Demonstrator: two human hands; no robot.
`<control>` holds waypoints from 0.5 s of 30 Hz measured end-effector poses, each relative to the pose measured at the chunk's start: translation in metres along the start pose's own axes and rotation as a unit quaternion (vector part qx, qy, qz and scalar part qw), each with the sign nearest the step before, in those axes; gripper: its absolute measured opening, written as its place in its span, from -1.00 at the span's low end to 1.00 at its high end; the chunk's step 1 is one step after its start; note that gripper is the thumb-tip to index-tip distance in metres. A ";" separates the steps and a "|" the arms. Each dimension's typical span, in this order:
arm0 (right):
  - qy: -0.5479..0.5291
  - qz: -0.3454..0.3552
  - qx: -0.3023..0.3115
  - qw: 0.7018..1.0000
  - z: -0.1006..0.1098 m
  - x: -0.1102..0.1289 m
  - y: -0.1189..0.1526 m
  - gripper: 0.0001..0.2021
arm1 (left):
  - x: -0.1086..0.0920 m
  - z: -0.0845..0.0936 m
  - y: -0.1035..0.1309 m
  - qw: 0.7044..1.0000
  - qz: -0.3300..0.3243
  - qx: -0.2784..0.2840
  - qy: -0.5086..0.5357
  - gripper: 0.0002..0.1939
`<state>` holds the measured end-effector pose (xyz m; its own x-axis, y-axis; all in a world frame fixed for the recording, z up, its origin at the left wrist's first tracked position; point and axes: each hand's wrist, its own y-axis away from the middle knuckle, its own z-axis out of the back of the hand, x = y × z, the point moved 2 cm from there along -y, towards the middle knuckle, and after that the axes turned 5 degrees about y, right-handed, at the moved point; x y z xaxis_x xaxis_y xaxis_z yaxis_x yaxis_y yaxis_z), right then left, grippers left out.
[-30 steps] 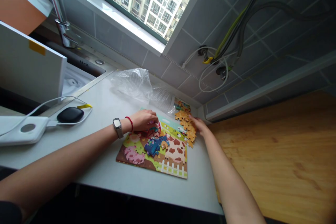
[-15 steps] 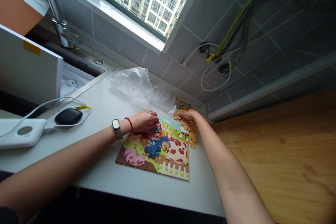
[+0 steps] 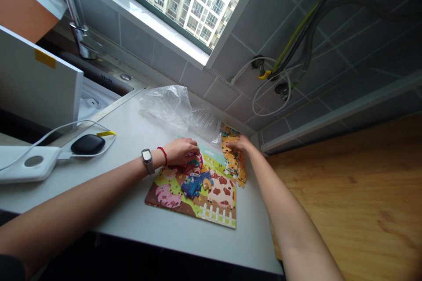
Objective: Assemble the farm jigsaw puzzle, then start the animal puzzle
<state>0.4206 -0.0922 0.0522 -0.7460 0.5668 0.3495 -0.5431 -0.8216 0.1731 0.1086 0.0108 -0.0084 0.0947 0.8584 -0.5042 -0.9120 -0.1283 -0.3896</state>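
My left hand [image 3: 183, 152] is over the upper left of a farm-picture puzzle board [image 3: 217, 216]. Its fingers are curled down beside red puzzle pieces [image 3: 194, 167], and what they hold, if anything, is hidden. Blue puzzle pieces [image 3: 192, 186] lie in a small heap at the middle of the board, near a printed cow and pig. At the board's upper right corner, my right hand [image 3: 241, 143] is closed on orange puzzle pieces [image 3: 231, 154]. More of these pieces spread below it, along the board's right side. A patterned sheet or board [image 3: 228, 130] shows partly behind that hand.
Crumpled clear plastic wrap [image 3: 171, 103] lies behind the board against the tiled wall. To the left are a black rounded case [image 3: 88, 144], a white charger [image 3: 28, 164] with a cable, and a sink with a tap [image 3: 81, 39]. Cables [image 3: 306, 30] hang at the right.
My right hand has shifted slightly, and the orange pieces beneath it have moved a little. My left hand stays in place over the board. The camera view has tilted slightly.
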 end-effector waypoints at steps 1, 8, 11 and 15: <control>-0.002 -0.002 -0.007 1.000 0.000 -0.001 0.001 -0.61 | 0.000 0.000 0.000 1.000 -0.001 -0.001 0.000 -0.81; 0.031 -0.001 -0.075 0.997 0.011 -0.005 0.015 -0.66 | -0.002 0.004 0.000 1.000 0.000 0.003 -0.004 -0.84; 0.051 0.027 -0.145 0.988 0.018 -0.001 0.028 -0.64 | -0.003 0.004 0.000 1.000 0.002 0.006 -0.003 -0.86; 0.064 0.116 -0.224 0.966 0.009 0.016 0.064 -0.67 | -0.003 0.004 0.000 1.000 0.006 0.006 -0.004 -0.84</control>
<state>0.3766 -0.1363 0.0771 -0.8934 0.3973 0.2099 -0.4468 -0.8351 -0.3209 0.1067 0.0106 -0.0041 0.0802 0.8604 -0.5033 -0.9175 -0.1335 -0.3746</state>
